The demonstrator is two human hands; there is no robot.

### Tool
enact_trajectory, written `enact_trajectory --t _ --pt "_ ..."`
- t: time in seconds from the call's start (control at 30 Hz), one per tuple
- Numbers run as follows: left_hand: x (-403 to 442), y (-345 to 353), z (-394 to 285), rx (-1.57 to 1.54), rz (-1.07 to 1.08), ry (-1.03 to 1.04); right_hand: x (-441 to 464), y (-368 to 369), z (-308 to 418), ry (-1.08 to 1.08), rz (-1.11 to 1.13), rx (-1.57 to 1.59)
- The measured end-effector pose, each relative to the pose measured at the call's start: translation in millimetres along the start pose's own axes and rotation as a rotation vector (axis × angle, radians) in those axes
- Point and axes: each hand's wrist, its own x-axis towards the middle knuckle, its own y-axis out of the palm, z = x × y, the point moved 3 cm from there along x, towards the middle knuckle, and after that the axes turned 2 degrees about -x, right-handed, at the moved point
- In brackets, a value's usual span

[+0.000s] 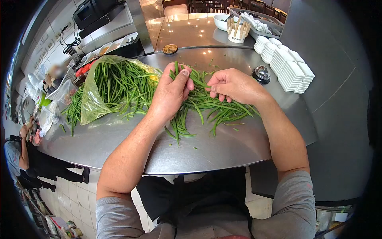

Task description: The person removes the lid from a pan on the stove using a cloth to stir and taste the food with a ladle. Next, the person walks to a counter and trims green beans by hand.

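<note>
My left hand [174,89] is closed around a few green beans [176,68], with the thumb pressed on top and bean ends poking out above the fingers. Just right of it, my right hand [232,85] pinches the tip of a green bean that stretches between the two hands. Under both hands a loose heap of green beans [223,113] spreads over the steel counter [215,153]. To the left, an open yellowish plastic bag [92,108] lies on its side, full of more green beans [115,83].
A call bell [261,74] and stacked white dishes [292,65] stand at the right. An "Order" cup with sticks [237,32] is at the back, near a small brown dish [170,49]. Containers crowd the left end; another person [39,161] stands beyond.
</note>
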Motion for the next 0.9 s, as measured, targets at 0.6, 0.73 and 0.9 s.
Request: enact_trajectory --t 0.6,0.73,0.9 --pt "5 -3 6 -0.469 -0.176 -0.295 13 -17 -37 0.126 -0.268 -0.747" --pt "3 -4 10 0.138 0.012 -0.05 5 -15 -13 -0.028 -0.298 -0.54" --pt "-17 24 -8 0.962 0.023 0.424 -4 8 15 -0.301 -0.303 -0.32"
